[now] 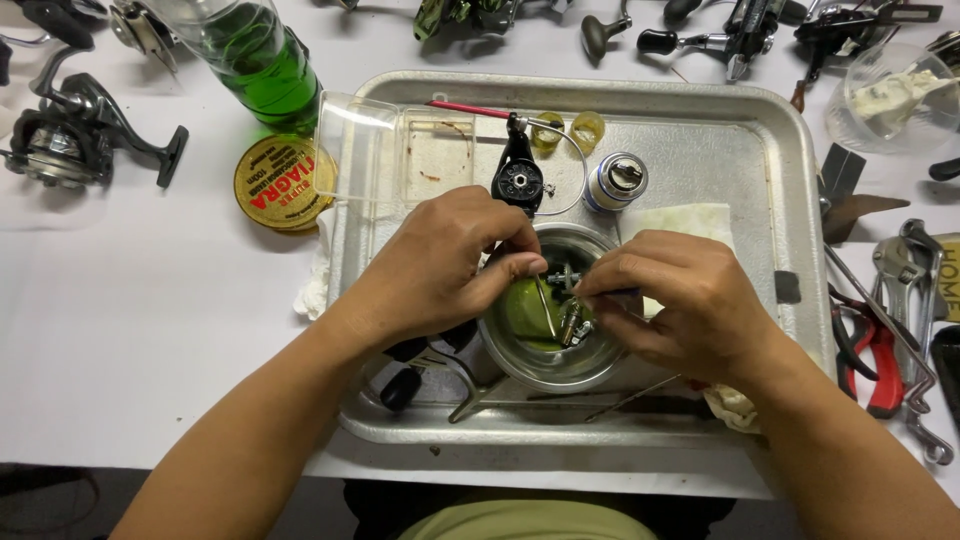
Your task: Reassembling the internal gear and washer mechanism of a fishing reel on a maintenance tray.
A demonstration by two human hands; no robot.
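- Two bare hands work over a metal tray (780, 200) that lies on a white table (150, 320); a strip of dark floor shows beyond the table's near edge.
- Fishing reels (70, 130) line the table's far and left edges, with a green bottle (265, 65) and a round gold tin (285, 183) left of the tray, and red-handled pliers (875, 355) to its right.
- A round metal bowl (555, 370) holding green liquid stands in the tray's middle.
- The left hand (440, 265) pinches a thin metal rod (545, 305); its long axis runs nearly upright in the view, its lower end dipping into the bowl.
- The right hand (690, 305), fingers drawn together, grips a small metal reel part (572, 318) over the bowl, just beside the rod.
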